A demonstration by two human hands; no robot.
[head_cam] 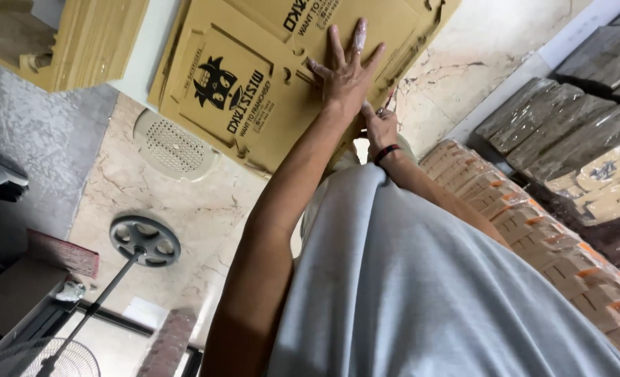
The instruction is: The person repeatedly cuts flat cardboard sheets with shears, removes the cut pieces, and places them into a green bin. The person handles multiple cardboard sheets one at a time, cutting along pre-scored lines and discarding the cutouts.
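Observation:
A flat, unfolded brown cardboard box [254, 91] with black print is held up over a marble floor. My left hand [345, 70] lies flat on its printed face with the fingers spread; one finger wears a pale bandage. My right hand [380, 129], with a black band on the wrist, is just below the left one at the sheet's lower edge and seems to grip that edge; its fingers are partly hidden. My grey shirt [421, 293] fills the lower middle of the view.
Another stack of brown cardboard [79, 42] is at the top left. Plastic-wrapped bundles of flat boxes [533, 230] line the right, with darker bundles [575, 126] behind. A round white grille [173, 146], a fan's base [144, 241] and its pole are on the floor at left.

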